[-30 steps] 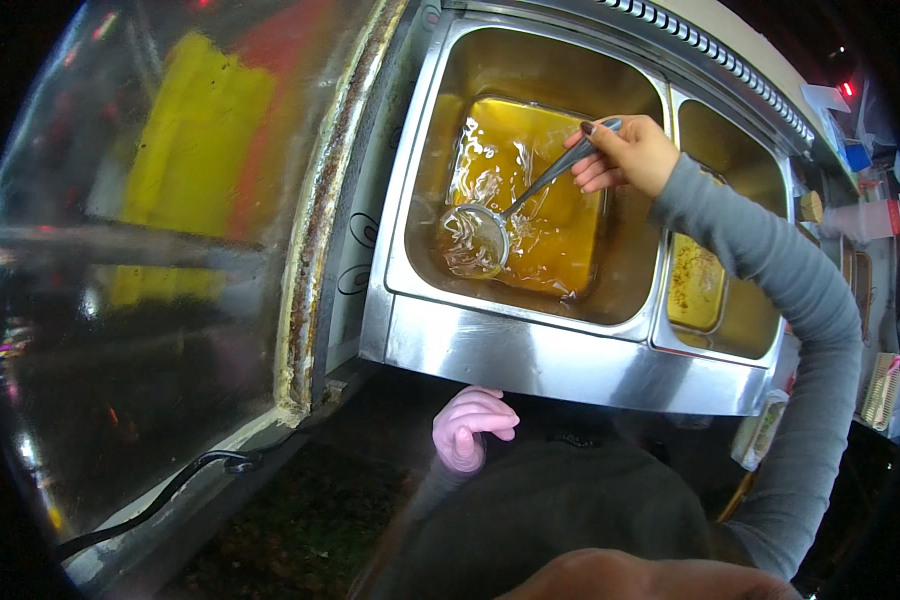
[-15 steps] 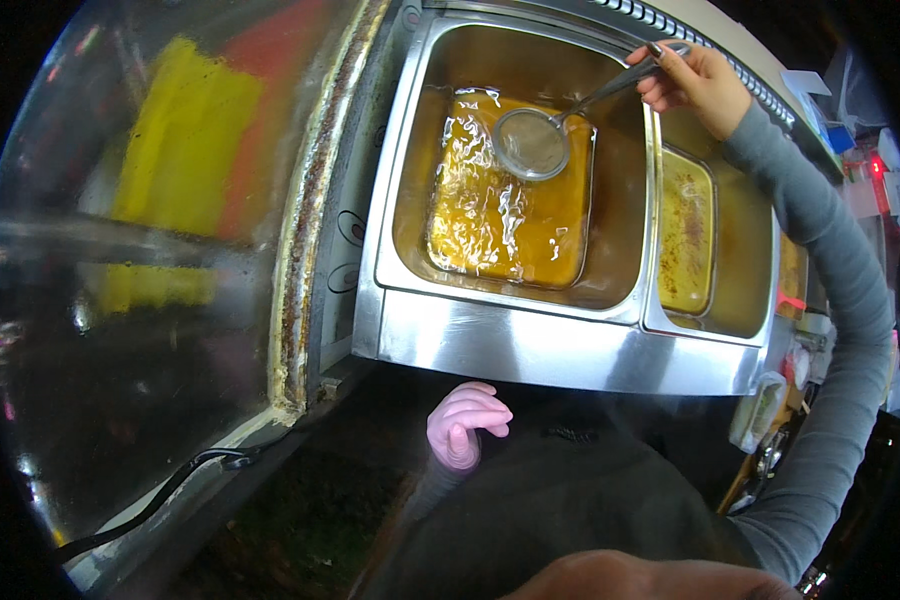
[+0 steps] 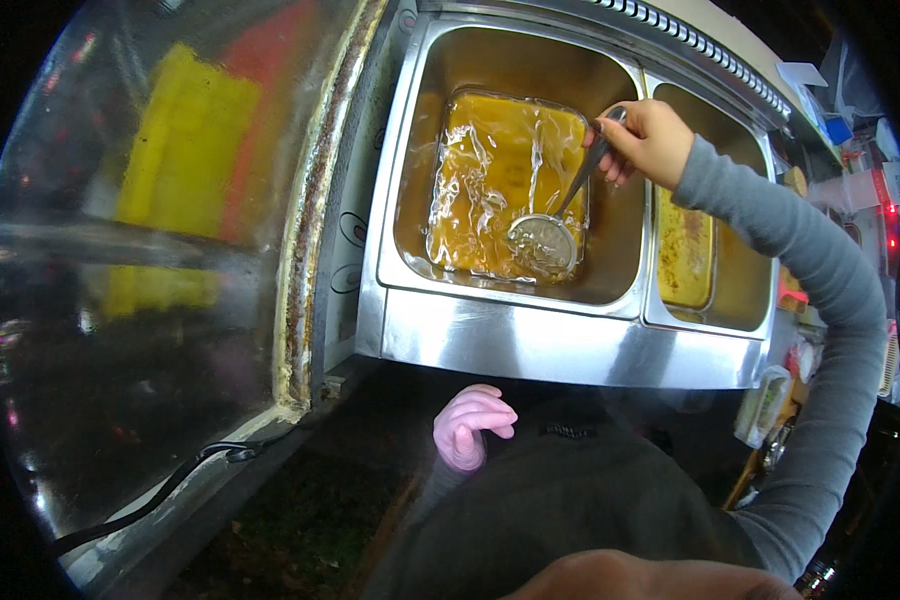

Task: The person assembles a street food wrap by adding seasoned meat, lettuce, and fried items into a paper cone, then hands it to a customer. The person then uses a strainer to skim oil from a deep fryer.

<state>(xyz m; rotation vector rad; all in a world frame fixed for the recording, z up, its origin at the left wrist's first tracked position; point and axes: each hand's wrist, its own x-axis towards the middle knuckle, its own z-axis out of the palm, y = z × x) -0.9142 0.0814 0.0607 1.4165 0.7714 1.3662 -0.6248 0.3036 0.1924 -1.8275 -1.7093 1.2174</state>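
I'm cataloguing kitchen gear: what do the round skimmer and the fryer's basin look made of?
The round mesh skimmer in the right hand looks like bare grey metal, probably steel: fine wire mesh, slim shiny handle. The rectangular fryer basin appears brushed stainless steel, with dull streaky reflections.
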